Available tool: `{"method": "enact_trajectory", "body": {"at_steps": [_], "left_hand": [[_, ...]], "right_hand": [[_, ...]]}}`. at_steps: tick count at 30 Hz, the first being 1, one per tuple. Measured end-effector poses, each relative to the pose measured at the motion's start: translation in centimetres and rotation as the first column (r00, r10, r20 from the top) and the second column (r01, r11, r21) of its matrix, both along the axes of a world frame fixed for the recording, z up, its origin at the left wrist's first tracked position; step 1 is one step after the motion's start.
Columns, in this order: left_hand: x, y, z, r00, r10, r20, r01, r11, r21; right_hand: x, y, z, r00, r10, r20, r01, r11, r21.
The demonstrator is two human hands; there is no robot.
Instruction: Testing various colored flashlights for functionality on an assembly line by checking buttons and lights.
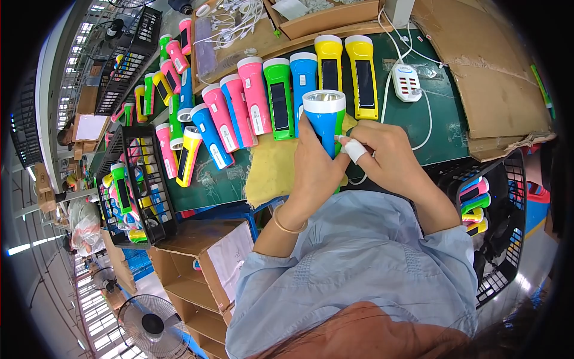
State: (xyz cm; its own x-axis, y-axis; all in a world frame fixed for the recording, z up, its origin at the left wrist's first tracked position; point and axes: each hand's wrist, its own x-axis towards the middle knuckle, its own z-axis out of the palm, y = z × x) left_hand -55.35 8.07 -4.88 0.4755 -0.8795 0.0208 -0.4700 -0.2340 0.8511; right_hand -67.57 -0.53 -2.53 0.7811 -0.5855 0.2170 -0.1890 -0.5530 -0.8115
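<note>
My left hand (pixel 317 164) is wrapped round a blue and green flashlight (pixel 323 122), held upright with its white-rimmed lens at the top. Against the flashlight's side, my right hand (pixel 382 152) pinches what looks like a small white cable plug (pixel 339 138); whether it sits in a socket is hidden. White tape (pixel 355 149) covers one finger of that hand. Beneath both hands lies a yellow cloth (pixel 269 170) on the green table (pixel 433 134). Behind the hands stands a row of flashlights, among them a green one (pixel 279 105) and a yellow one (pixel 362 78) with dark panels.
A white multi-port charger (pixel 406 82) with cables lies right of the row. Black crates of flashlights stand at left (pixel 146 179) and right (pixel 515 233). Cardboard (pixel 496 78) covers the far right, and a wooden tray (pixel 239 57) holds white cables. A cardboard box (pixel 191 239) sits lower left.
</note>
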Motion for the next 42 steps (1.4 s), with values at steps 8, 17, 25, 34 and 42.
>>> {"method": "enact_trajectory", "body": {"at_steps": [8,17,25,34,42], "left_hand": [[-1.0,-0.8,-0.1,0.997,0.070,0.009,-0.070,0.998,-0.001],[2.8,-1.1,-0.6,0.637,-0.028,-0.771,-0.083,0.991,-0.105],[1.4,-1.5,-0.7,0.273,-0.411,-0.869,-0.108,0.885,-0.453],[0.9,-2.0,-1.1,0.441,-0.395,-0.806,-0.204,0.830,-0.519],[0.7,-2.2,-2.1,0.450,-0.395,-0.801,-0.141,0.854,-0.500]], "right_hand": [[1.2,0.5,-0.7,0.988,-0.152,-0.023,0.145,0.970,-0.197],[-3.0,1.6,-0.3,0.927,-0.317,0.202,0.313,0.948,0.054],[-2.0,1.4,-4.5,0.979,-0.057,0.194,-0.061,0.832,0.552],[-0.4,3.5,-3.1,0.972,-0.219,0.086,0.195,0.955,0.225],[0.1,4.0,-3.5,0.944,-0.305,0.128,0.302,0.952,0.043]]}}
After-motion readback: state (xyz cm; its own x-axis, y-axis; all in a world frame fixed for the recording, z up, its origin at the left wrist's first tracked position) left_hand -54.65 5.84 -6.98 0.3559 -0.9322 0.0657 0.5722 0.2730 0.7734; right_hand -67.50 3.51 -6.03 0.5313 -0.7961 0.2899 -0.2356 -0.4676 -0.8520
